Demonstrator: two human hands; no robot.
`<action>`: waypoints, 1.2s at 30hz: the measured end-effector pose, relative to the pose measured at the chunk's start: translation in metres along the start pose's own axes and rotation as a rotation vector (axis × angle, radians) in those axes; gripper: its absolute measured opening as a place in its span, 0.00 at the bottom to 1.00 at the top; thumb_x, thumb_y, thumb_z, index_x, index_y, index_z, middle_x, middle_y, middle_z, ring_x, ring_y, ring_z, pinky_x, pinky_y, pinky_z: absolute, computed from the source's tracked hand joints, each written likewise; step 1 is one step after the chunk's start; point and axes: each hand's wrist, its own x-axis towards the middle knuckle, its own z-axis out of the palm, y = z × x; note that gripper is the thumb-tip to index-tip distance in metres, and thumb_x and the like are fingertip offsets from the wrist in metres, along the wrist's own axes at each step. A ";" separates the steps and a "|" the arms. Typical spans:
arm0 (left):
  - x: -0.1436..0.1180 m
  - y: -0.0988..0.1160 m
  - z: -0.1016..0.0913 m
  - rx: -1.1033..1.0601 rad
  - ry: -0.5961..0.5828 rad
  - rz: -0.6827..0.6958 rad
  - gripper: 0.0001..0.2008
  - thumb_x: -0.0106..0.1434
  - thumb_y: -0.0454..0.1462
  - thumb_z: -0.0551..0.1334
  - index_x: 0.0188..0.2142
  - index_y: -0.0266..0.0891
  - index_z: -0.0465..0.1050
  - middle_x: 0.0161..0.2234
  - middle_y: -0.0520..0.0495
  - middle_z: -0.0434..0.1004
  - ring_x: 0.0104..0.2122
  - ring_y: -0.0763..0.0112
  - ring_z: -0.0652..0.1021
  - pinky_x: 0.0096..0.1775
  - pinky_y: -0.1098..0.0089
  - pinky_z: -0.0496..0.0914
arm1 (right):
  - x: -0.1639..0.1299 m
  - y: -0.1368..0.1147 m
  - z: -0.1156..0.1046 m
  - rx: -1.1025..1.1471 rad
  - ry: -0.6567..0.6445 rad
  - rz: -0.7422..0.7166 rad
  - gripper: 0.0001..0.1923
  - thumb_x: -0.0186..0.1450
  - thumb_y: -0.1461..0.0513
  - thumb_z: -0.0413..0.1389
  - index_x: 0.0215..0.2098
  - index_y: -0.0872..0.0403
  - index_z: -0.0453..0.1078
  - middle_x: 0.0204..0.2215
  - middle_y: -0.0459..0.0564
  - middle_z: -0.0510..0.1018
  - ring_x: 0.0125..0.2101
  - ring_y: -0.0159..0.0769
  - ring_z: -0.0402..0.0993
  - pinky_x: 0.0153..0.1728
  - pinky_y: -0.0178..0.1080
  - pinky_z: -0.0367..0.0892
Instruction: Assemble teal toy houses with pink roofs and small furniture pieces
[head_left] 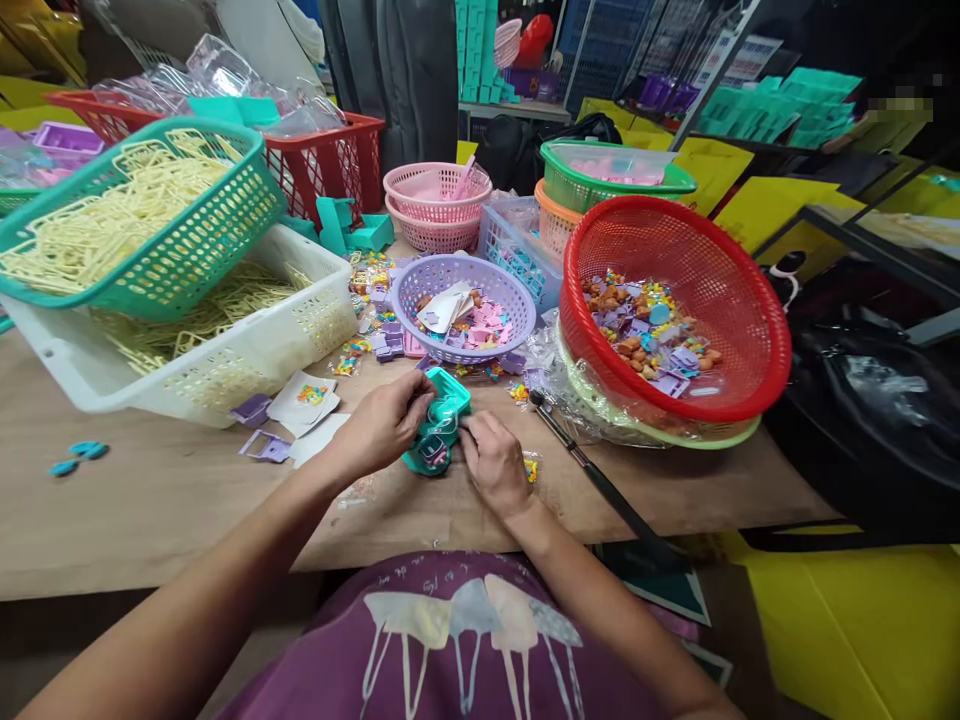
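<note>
A big red plastic basket (739,300) full of little toy bits sits on the right. A small purple basket (504,290) sits in the middle. A green basket (217,215) of yellow pieces rests on a white tub (247,355), upper left.

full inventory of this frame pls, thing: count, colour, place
teal case: 1, teal, table centre, between both hands
red basket: 1, red, right, tilted, holds small mixed parts
lilac basket: 1, lilac, behind the hands
pink baskets: 2, pink, stacked, back centre
green basket: 1, green, left, holds cream strips, rests on white crate
white crate: 1, white, left
red crate: 1, red, back left
black rod: 1, black, right of hands
table: 1, wooden
left hand: 1, on case
right hand: 1, on case
</note>
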 end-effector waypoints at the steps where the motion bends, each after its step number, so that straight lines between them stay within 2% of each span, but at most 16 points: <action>1: 0.001 -0.001 -0.001 -0.014 0.007 -0.007 0.11 0.68 0.43 0.51 0.36 0.39 0.66 0.28 0.51 0.67 0.27 0.70 0.68 0.30 0.69 0.61 | 0.000 -0.001 -0.003 0.048 0.005 0.016 0.10 0.70 0.67 0.48 0.38 0.54 0.71 0.35 0.52 0.78 0.38 0.37 0.75 0.40 0.36 0.69; 5: 0.005 -0.006 -0.007 -0.067 0.007 -0.017 0.13 0.67 0.45 0.52 0.35 0.39 0.66 0.27 0.51 0.67 0.27 0.70 0.67 0.29 0.70 0.61 | 0.008 -0.013 -0.016 0.407 -0.011 0.202 0.12 0.72 0.58 0.49 0.44 0.54 0.72 0.39 0.51 0.80 0.38 0.34 0.77 0.40 0.34 0.70; 8: 0.005 -0.006 -0.011 -0.032 -0.004 0.025 0.14 0.67 0.46 0.54 0.36 0.38 0.68 0.30 0.50 0.70 0.29 0.69 0.69 0.32 0.68 0.64 | 0.019 -0.021 -0.018 0.529 -0.054 0.308 0.14 0.66 0.51 0.57 0.39 0.54 0.73 0.34 0.48 0.80 0.34 0.35 0.76 0.36 0.34 0.70; 12: 0.001 0.000 -0.014 -0.019 -0.034 0.045 0.17 0.68 0.49 0.54 0.45 0.39 0.68 0.35 0.48 0.73 0.33 0.67 0.72 0.36 0.67 0.66 | 0.032 -0.022 -0.020 0.581 -0.057 0.355 0.14 0.66 0.53 0.56 0.27 0.54 0.70 0.25 0.44 0.75 0.27 0.31 0.72 0.30 0.33 0.66; 15: -0.002 0.007 -0.017 0.011 -0.109 0.056 0.20 0.68 0.52 0.53 0.47 0.39 0.68 0.38 0.46 0.74 0.35 0.65 0.74 0.38 0.66 0.67 | 0.036 -0.014 -0.030 0.663 -0.067 0.433 0.13 0.64 0.55 0.57 0.25 0.54 0.67 0.23 0.44 0.74 0.26 0.33 0.74 0.29 0.34 0.67; 18: -0.004 0.011 -0.018 0.140 -0.172 0.048 0.21 0.68 0.53 0.54 0.48 0.39 0.67 0.38 0.45 0.75 0.34 0.64 0.75 0.35 0.67 0.65 | 0.035 -0.001 -0.044 0.755 -0.018 0.519 0.12 0.62 0.54 0.58 0.29 0.53 0.65 0.24 0.43 0.75 0.26 0.34 0.78 0.28 0.35 0.70; 21: -0.003 0.010 -0.017 0.347 -0.242 0.047 0.17 0.67 0.50 0.55 0.42 0.38 0.68 0.32 0.45 0.75 0.28 0.65 0.73 0.29 0.68 0.60 | 0.026 0.016 -0.057 0.685 0.032 0.552 0.13 0.62 0.55 0.59 0.38 0.51 0.63 0.27 0.42 0.76 0.23 0.32 0.77 0.28 0.35 0.71; 23: 0.000 0.008 -0.017 0.409 -0.305 0.035 0.14 0.67 0.47 0.54 0.36 0.39 0.69 0.27 0.46 0.74 0.25 0.66 0.72 0.28 0.69 0.58 | 0.017 0.027 -0.061 0.541 -0.054 0.528 0.10 0.64 0.56 0.57 0.41 0.51 0.64 0.28 0.42 0.76 0.23 0.32 0.76 0.27 0.34 0.71; 26: 0.007 0.006 -0.024 0.335 -0.355 -0.039 0.13 0.67 0.45 0.52 0.33 0.40 0.68 0.25 0.48 0.75 0.23 0.68 0.71 0.27 0.70 0.58 | 0.007 0.033 -0.061 0.232 -0.218 0.383 0.04 0.67 0.61 0.54 0.39 0.52 0.69 0.29 0.46 0.76 0.27 0.34 0.75 0.30 0.36 0.70; 27: 0.010 0.007 -0.028 0.292 -0.356 -0.068 0.14 0.67 0.45 0.52 0.33 0.40 0.69 0.25 0.49 0.75 0.23 0.68 0.72 0.27 0.70 0.59 | 0.005 0.031 -0.060 0.117 -0.211 0.323 0.04 0.67 0.62 0.54 0.39 0.52 0.71 0.30 0.48 0.77 0.30 0.36 0.75 0.33 0.38 0.70; 29: 0.014 0.008 -0.034 0.216 -0.360 -0.105 0.15 0.66 0.46 0.51 0.33 0.40 0.69 0.27 0.48 0.76 0.25 0.68 0.73 0.28 0.70 0.61 | 0.007 0.018 -0.058 -0.060 -0.118 0.213 0.06 0.68 0.63 0.53 0.39 0.52 0.73 0.34 0.52 0.75 0.35 0.39 0.74 0.38 0.40 0.69; 31: 0.018 0.009 -0.039 0.170 -0.378 -0.117 0.17 0.65 0.48 0.51 0.33 0.39 0.70 0.29 0.47 0.77 0.27 0.67 0.73 0.29 0.70 0.63 | 0.014 0.000 -0.054 -0.114 -0.058 0.108 0.08 0.70 0.62 0.53 0.39 0.52 0.74 0.35 0.52 0.73 0.37 0.39 0.72 0.40 0.40 0.67; 34: 0.021 0.012 -0.041 0.114 -0.401 -0.120 0.19 0.64 0.50 0.51 0.34 0.38 0.72 0.29 0.47 0.77 0.27 0.66 0.73 0.29 0.70 0.64 | 0.028 -0.027 -0.045 -0.123 -0.116 -0.039 0.07 0.70 0.59 0.55 0.40 0.51 0.73 0.33 0.50 0.73 0.36 0.38 0.70 0.37 0.39 0.65; 36: 0.022 0.013 -0.040 0.074 -0.401 -0.115 0.21 0.64 0.51 0.51 0.37 0.38 0.72 0.31 0.47 0.78 0.29 0.66 0.74 0.30 0.70 0.66 | 0.036 -0.038 -0.037 -0.210 -0.134 -0.060 0.06 0.68 0.58 0.58 0.39 0.52 0.72 0.33 0.51 0.74 0.36 0.40 0.70 0.36 0.40 0.64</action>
